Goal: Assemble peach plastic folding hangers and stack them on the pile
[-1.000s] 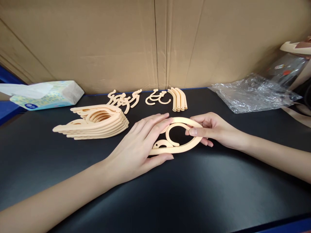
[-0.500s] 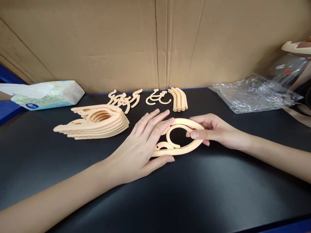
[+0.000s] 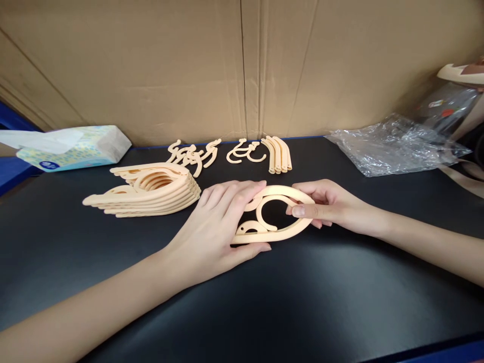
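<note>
A cream folding clothes hanger [image 3: 289, 233], its arms and round hook folded together, is held just over the black table between both hands. My left hand [image 3: 212, 227] wraps its left end, with fingers over the far edge and the thumb along the near edge, hiding that end. At the rounded right end, my right hand [image 3: 325, 204] pinches the frame, thumb on top and fingers beneath. To the left of my left hand lies a stack of folded cream hangers [image 3: 181, 194], several deep.
Several loose cream hooks [image 3: 194, 156] and two more hooks [image 3: 245, 151] lie at the back beside several curved cream hanger arms [image 3: 278, 154]. A tissue pack [image 3: 75, 148] is at the left. Clear plastic bags [image 3: 397, 146] lie at the right. Cardboard [image 3: 181, 65] stands behind the black table [image 3: 302, 302].
My left fingers have curled down over the hanger's far edge, where they were stretched out before. The hanger and both hands have shifted slightly left.
</note>
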A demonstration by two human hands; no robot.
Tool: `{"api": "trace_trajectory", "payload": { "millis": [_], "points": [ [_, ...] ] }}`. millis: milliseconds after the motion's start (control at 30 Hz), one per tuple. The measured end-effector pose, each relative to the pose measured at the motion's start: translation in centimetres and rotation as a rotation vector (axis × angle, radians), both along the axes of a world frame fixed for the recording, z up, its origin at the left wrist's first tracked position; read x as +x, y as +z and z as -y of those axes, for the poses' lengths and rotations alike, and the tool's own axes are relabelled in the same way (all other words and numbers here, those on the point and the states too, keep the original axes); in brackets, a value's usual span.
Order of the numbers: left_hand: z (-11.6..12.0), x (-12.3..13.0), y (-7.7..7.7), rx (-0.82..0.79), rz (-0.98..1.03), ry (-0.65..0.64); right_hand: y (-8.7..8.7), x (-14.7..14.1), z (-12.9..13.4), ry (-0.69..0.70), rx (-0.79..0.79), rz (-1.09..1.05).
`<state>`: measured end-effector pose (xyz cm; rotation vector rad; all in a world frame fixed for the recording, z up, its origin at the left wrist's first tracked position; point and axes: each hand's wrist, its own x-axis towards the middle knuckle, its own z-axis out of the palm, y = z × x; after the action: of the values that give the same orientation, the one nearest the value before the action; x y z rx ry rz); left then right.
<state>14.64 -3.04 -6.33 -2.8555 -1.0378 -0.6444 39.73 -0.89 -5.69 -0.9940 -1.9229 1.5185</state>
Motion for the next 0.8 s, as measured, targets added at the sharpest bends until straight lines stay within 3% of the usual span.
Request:
{"api": "trace_trajectory", "payload": {
  "millis": [167,800],
  "points": [
    [0.21,0.14,0.37,0.004,-0.008,0.045,0.00,-0.11,0.09,-0.008,0.000,0.009],
    [0.17,0.25,0.32,0.079,-0.017,-0.001,-0.07,-0.11,0.09,0.034,-0.028,-0.004]
  ]
}}
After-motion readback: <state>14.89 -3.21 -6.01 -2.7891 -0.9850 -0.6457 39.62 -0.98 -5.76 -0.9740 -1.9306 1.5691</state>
